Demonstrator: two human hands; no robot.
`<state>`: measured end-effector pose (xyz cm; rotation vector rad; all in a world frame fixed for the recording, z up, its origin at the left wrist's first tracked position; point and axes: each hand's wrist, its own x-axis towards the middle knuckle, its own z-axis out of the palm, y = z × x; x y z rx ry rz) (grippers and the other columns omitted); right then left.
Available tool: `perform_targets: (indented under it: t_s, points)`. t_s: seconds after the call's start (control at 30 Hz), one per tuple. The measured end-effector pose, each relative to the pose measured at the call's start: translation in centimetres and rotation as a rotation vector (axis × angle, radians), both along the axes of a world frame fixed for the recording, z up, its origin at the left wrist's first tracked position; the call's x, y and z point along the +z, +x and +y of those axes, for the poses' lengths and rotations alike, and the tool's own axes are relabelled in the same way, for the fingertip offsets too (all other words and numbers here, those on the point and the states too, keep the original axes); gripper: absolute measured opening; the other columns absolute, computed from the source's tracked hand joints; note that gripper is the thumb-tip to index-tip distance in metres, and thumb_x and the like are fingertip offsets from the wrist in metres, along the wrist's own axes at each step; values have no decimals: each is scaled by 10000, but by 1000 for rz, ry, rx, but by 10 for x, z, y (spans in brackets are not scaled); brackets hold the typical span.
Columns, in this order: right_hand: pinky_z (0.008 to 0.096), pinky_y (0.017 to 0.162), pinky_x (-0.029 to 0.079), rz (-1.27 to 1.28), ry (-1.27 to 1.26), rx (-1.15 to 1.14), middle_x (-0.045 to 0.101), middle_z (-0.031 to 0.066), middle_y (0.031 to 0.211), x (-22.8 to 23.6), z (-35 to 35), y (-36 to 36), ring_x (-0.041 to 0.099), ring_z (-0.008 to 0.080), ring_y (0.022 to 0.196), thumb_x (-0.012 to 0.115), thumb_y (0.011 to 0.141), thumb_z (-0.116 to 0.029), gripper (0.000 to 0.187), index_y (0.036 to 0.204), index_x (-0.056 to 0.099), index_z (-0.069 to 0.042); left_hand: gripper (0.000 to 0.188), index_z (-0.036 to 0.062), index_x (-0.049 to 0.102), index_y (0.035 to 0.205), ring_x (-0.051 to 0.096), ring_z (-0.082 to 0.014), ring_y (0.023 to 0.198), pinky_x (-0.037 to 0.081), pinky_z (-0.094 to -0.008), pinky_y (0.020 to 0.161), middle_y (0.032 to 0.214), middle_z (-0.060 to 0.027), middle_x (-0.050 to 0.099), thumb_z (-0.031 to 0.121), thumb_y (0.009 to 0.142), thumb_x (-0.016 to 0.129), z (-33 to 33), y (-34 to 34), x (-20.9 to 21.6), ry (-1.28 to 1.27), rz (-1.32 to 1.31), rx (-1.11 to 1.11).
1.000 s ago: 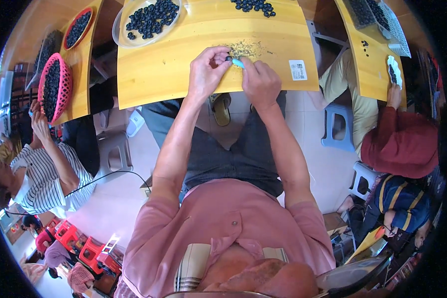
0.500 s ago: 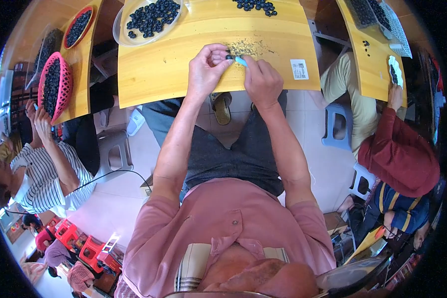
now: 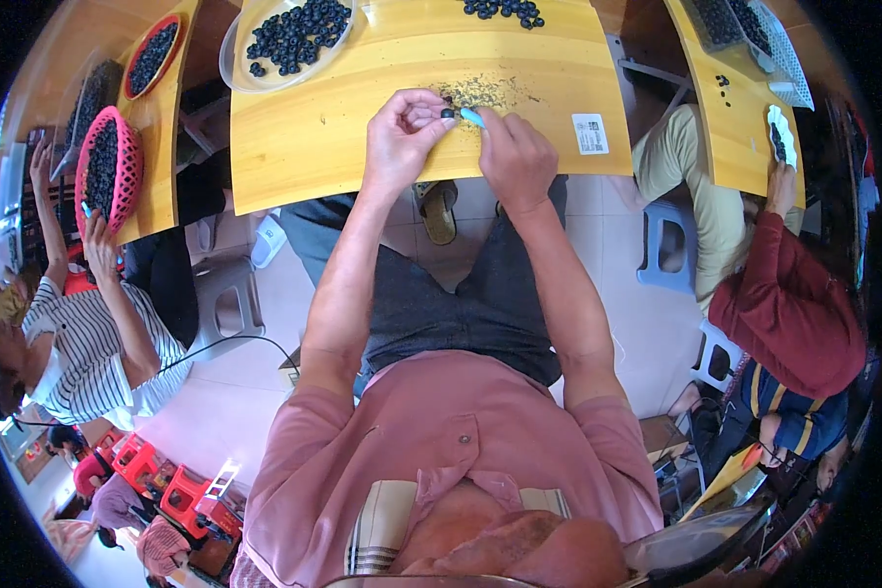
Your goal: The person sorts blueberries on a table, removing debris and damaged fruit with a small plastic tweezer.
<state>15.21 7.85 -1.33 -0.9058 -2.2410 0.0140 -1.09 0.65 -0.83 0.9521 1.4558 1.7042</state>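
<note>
Seemingly midway: yellow bench (image 3: 314, 152); clear bowl (image 3: 228, 57) of dark pieces (image 3: 299, 37); right hand (image 3: 514, 157), left hand (image 3: 400, 142), fingers narrowed; loose pile (image 3: 505, 12), finished or waiting unclear; crumbs (image 3: 490, 91); blue tool (image 3: 471, 117) in right; single piece (image 3: 448, 114) pinched in left.

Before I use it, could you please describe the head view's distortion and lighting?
Head view: black corners, and the middle table bends along its front edge; the pale floor looks bright at lower left; the left hand and right hand look well lit, but the dark bead shows little detail.
</note>
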Motion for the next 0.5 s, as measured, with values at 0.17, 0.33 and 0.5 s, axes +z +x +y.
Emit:
perform_targets:
  t_s: [0.17,0.33,0.5]
  points:
    - [400,605,529,-18,35,4,586,42,766,5,2,-4,647,248,681,724,832,-109,233,1061,739,-147,275,-28,718,1170,678,-97,916,569,-231,850,1034,-50,703,-76,904,770,-1,-4,1,51,-65,18]
    - [411,609,519,43,45,18,591,49,772,-2,3,-4,645,262,684,742,801,-84,300,1093,759,-149,169,10,782,1075,639,-93,898,522,-234,821,1066,-37,663,-16,909,770,-4,-13,9,7,166,138]
    - [410,622,523,63,17,26,587,58,780,3,-1,1,635,270,689,743,787,-59,324,1100,753,-144,158,30,771,1056,664,-117,879,545,-260,826,993,-42,726,-5,902,765,-9,-88,23,73,393,387]
